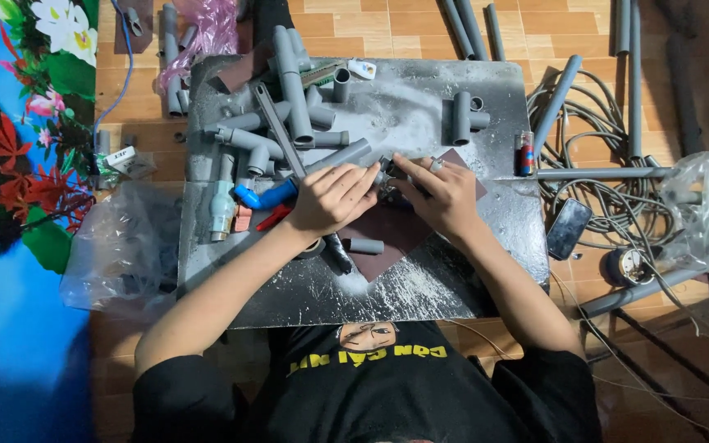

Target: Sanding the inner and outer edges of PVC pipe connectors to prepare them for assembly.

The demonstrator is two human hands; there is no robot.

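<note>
Left hand point(331, 197) curled around a grey pipe point(340, 157). Right hand point(439, 194) pinching a small grey fitting point(385, 182) against a brown sandpaper sheet point(395, 234) on the dusty metal board point(354, 287). Beyond, heaped grey pipe pieces point(289, 107); rightward, tangled cables point(609, 197).

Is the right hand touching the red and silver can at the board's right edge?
Apart. The head view shows the right hand on the brown sheet, with bare board before the can.
</note>
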